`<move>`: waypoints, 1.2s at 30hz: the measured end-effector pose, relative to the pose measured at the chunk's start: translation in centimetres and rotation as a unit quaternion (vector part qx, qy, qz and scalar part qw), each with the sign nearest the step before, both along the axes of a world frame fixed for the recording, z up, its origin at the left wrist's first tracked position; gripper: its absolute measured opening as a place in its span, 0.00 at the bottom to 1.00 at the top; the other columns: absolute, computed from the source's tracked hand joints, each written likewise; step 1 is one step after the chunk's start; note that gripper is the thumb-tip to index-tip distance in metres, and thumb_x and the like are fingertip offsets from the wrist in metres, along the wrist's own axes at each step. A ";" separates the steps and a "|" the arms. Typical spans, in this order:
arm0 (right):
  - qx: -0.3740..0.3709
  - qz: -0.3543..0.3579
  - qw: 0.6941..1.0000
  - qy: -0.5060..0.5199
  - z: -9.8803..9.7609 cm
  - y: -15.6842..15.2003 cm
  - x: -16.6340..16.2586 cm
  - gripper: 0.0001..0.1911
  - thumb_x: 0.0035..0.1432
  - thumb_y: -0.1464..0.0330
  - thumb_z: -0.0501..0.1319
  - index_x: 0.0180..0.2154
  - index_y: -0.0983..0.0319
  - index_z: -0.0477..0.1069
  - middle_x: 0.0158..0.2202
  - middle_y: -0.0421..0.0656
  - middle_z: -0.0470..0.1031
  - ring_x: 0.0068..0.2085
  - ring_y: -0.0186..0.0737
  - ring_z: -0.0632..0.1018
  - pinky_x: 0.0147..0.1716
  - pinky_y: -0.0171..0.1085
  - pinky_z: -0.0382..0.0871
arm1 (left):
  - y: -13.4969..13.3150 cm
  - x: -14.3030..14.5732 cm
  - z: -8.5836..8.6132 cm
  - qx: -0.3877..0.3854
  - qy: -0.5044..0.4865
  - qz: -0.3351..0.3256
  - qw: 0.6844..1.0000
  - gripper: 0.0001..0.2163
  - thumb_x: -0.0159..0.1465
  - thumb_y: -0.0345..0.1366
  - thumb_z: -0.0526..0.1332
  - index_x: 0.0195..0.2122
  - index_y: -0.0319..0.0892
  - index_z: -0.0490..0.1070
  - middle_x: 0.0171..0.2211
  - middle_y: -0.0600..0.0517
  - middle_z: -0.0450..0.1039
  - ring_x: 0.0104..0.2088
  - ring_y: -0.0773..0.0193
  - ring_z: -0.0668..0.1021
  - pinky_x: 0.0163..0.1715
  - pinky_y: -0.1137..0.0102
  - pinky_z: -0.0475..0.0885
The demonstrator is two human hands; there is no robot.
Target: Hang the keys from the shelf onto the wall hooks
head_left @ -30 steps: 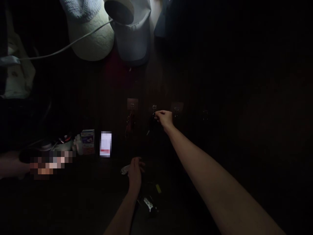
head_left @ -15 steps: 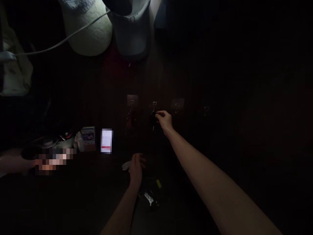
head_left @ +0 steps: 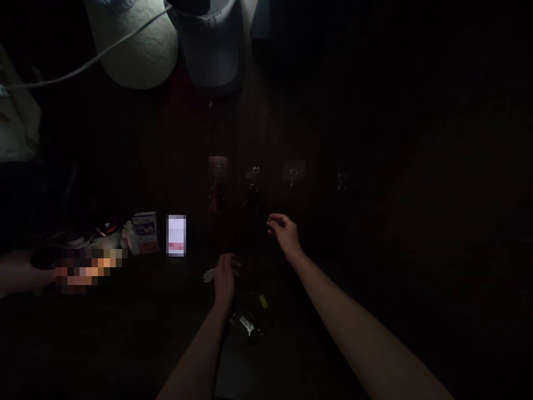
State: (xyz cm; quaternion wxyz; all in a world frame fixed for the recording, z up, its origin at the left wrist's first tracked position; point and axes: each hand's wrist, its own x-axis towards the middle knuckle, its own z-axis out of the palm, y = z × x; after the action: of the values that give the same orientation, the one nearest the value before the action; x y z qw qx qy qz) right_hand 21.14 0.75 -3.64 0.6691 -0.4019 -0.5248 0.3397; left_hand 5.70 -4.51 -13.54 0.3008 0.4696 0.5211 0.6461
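Several small metal hooks run along a dark wooden wall, one on a pale adhesive plate (head_left: 293,176). A dark bunch of keys (head_left: 252,195) hangs from the second hook (head_left: 255,174). My right hand (head_left: 285,233) is below and to the right of the keys, apart from them, its fingers loosely curled and nothing visible in them. My left hand (head_left: 225,278) is low in the picture, with a small white item (head_left: 208,275) at its fingertips. The dimness hides whether that hand holds the item.
A dark item with a white label (head_left: 247,325) and a yellow tag (head_left: 263,301) lie below my left hand. To the left are a lit phone (head_left: 176,236), a small box (head_left: 145,232) and a bottle (head_left: 130,239). Another person's arm (head_left: 20,275) enters at far left. Caps (head_left: 133,44) hang above.
My right hand has let go of the keys and moved down, away from the hook. The keys stay hanging. The view has shifted slightly.
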 end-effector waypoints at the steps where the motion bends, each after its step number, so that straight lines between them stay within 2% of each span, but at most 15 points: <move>1: -0.008 -0.001 1.000 -0.003 -0.9 -0.4 0.3 0.10 0.41 0.67 0.62 0.31 0.62 0.71 0.31 0.40 0.73 0.35 0.35 0.75 0.28 0.33 0.70 | 0.0 0.0 0.1 0.004 -0.001 0.001 1.000 0.18 0.61 0.49 0.46 0.35 0.41 0.67 0.24 0.54 0.71 0.19 0.69 0.70 0.24 0.72 0.65; 8: -0.060 0.013 0.997 -0.042 -6.4 -3.8 2.3 0.10 0.44 0.64 0.60 0.30 0.62 0.71 0.31 0.42 0.75 0.35 0.40 0.77 0.28 0.36 0.70 | -0.1 -0.3 0.1 0.008 -0.027 0.014 1.000 0.17 0.60 0.47 0.47 0.34 0.40 0.68 0.24 0.53 0.71 0.18 0.70 0.70 0.20 0.75 0.65; 12: -0.058 0.027 0.989 -0.133 -8.2 -6.0 3.2 0.09 0.48 0.65 0.57 0.32 0.61 0.72 0.32 0.42 0.76 0.36 0.41 0.77 0.34 0.39 0.71 | -0.2 -0.6 0.2 0.000 -0.036 0.033 0.999 0.15 0.60 0.46 0.48 0.35 0.41 0.67 0.25 0.54 0.72 0.19 0.70 0.71 0.19 0.75 0.64; 16: -0.021 0.062 0.951 -0.303 -8.7 -8.3 3.6 0.11 0.54 0.69 0.53 0.37 0.59 0.73 0.39 0.41 0.76 0.42 0.39 0.75 0.45 0.41 0.66 | -0.2 -1.1 0.4 -0.008 -0.034 0.080 0.996 0.13 0.60 0.43 0.48 0.34 0.42 0.68 0.27 0.54 0.72 0.22 0.69 0.73 0.23 0.75 0.67; 20: 0.026 0.108 0.900 -0.422 -9.4 -9.7 3.4 0.14 0.59 0.70 0.51 0.43 0.57 0.72 0.44 0.43 0.74 0.47 0.38 0.72 0.50 0.41 0.63 | -0.2 -1.4 0.2 -0.006 0.016 0.094 0.995 0.11 0.60 0.42 0.50 0.37 0.44 0.68 0.29 0.54 0.74 0.27 0.67 0.76 0.28 0.72 0.69; 24: 0.059 0.093 0.856 -0.506 -10.3 -10.2 3.0 0.18 0.61 0.68 0.50 0.52 0.53 0.66 0.51 0.43 0.69 0.53 0.40 0.67 0.52 0.44 0.59 | -0.5 -1.1 -0.3 0.016 0.159 0.050 0.986 0.10 0.60 0.40 0.51 0.39 0.45 0.68 0.31 0.54 0.75 0.32 0.64 0.77 0.35 0.69 0.69; 28: 0.046 0.082 0.824 -0.559 -10.3 -10.5 2.7 0.19 0.63 0.63 0.48 0.54 0.51 0.63 0.57 0.42 0.64 0.57 0.41 0.62 0.54 0.46 0.56 | -0.9 -0.8 -0.4 0.023 0.288 -0.022 0.957 0.10 0.61 0.38 0.50 0.38 0.45 0.69 0.35 0.52 0.75 0.38 0.61 0.76 0.40 0.67 0.68; 32: 0.034 0.078 0.819 -0.568 -10.1 -10.9 2.7 0.18 0.63 0.63 0.47 0.53 0.52 0.65 0.57 0.41 0.65 0.58 0.42 0.61 0.55 0.46 0.54 | -1.2 -0.9 -0.5 0.032 0.365 -0.057 0.929 0.12 0.60 0.34 0.50 0.40 0.43 0.70 0.38 0.49 0.75 0.42 0.58 0.75 0.45 0.64 0.66; 36: 0.026 0.043 0.825 -0.563 -10.4 -10.8 2.7 0.18 0.64 0.64 0.47 0.51 0.53 0.67 0.54 0.42 0.67 0.57 0.42 0.63 0.54 0.46 0.56 | -1.4 -1.0 -0.7 0.051 0.402 -0.117 0.906 0.16 0.55 0.26 0.50 0.40 0.44 0.72 0.41 0.49 0.74 0.45 0.59 0.74 0.48 0.64 0.65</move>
State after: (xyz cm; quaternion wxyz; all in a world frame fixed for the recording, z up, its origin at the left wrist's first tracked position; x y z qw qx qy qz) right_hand 23.80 -10.08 -14.04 0.2522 -0.4830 -0.8357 0.0692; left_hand 4.66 -5.94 -14.23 0.1147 0.7622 0.5051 0.3882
